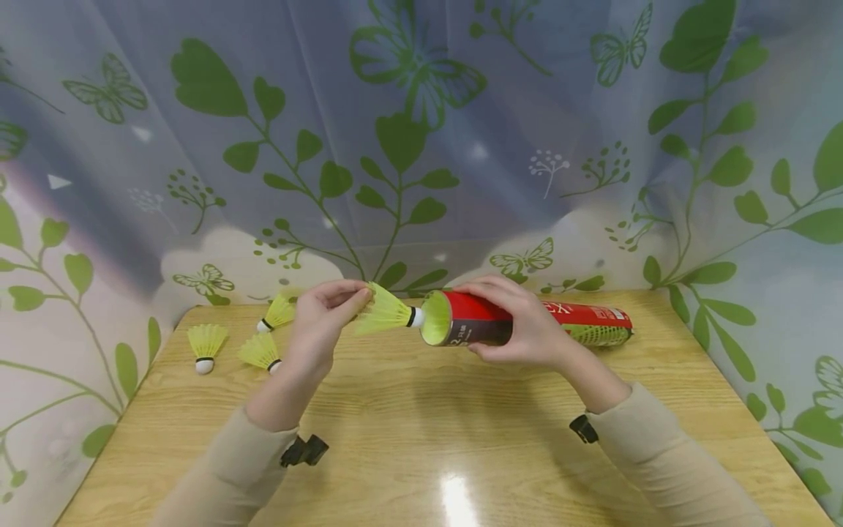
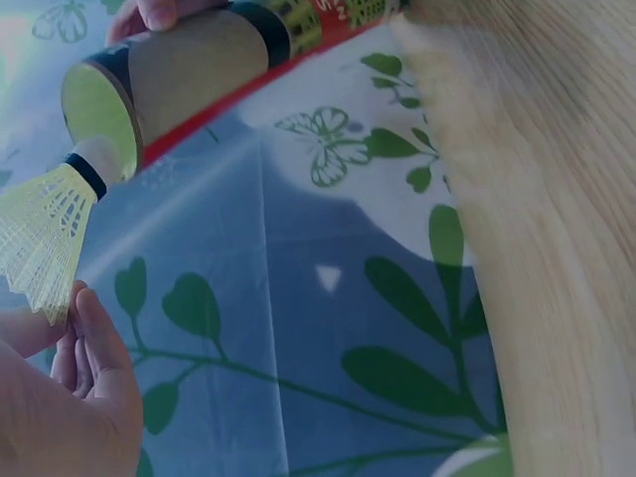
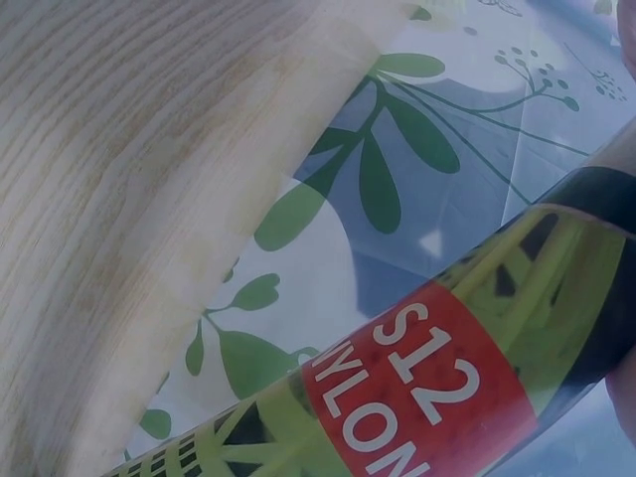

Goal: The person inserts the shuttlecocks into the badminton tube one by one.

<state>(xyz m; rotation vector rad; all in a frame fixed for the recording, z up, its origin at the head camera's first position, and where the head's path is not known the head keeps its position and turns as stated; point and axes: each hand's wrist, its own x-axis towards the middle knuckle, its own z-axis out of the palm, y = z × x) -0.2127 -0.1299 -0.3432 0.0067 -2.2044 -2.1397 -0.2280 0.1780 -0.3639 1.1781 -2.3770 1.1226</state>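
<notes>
A yellow shuttlecock [image 1: 385,311] with a white cork is pinched at its skirt edge by my left hand [image 1: 328,318]. Its cork points right, right at the open mouth of a red and black shuttlecock tube [image 1: 474,320]. Around the tube's middle, my right hand [image 1: 527,322] grips it as it lies nearly level, pointing left. Yellow skirts show through the clear window of the tube [image 3: 537,288] in the right wrist view. The left wrist view shows the shuttlecock [image 2: 50,224] at the tube's rim [image 2: 129,149], with left fingertips [image 2: 94,308] on the skirt.
Three more yellow shuttlecocks stand or lie at the table's left: one at the edge [image 1: 206,348], one behind [image 1: 276,313], one partly covered by the left forearm [image 1: 260,352]. A patterned curtain [image 1: 421,146] hangs behind the wooden table [image 1: 408,439].
</notes>
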